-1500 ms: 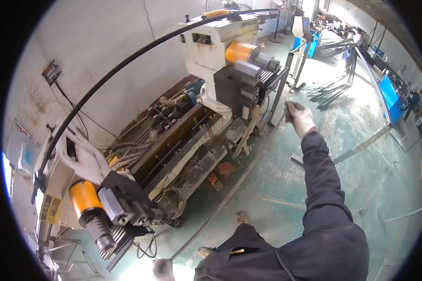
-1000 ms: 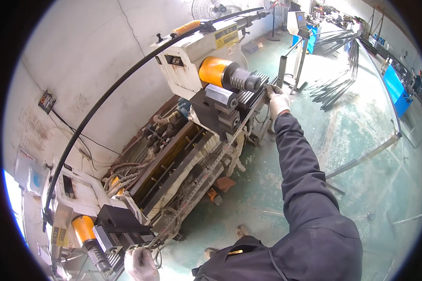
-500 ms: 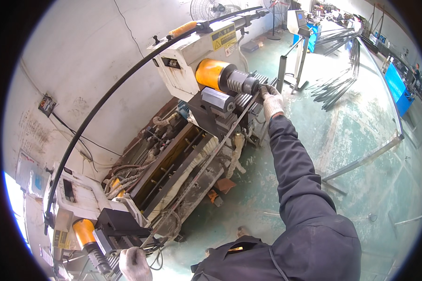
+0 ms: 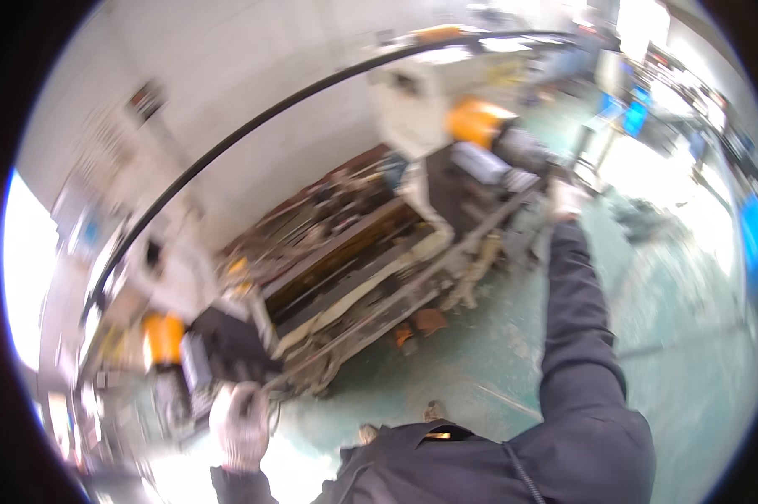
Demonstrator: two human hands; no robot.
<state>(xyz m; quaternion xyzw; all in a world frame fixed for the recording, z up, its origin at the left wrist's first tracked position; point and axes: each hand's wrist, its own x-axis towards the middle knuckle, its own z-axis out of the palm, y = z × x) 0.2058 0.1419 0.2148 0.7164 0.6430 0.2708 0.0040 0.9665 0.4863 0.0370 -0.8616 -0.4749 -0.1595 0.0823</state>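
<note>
One long machine fills the middle of the blurred view, running from about eight o'clock up to two o'clock over a green floor, with an orange drum at its far end and another orange drum at the near end. A thin metal rod lies along its front edge between the two hands; it looks stiff, light for its length and likely to sag or whip, so holding it near both ends seems sensible. The right hand, gloved, sits at two o'clock at the rod's far end, seemingly closed on it, though blur hides the fingers. The left hand, gloved, at seven o'clock, appears curled by the near end; I cannot tell whether it grips. A black curved pipe arches overhead.
</note>
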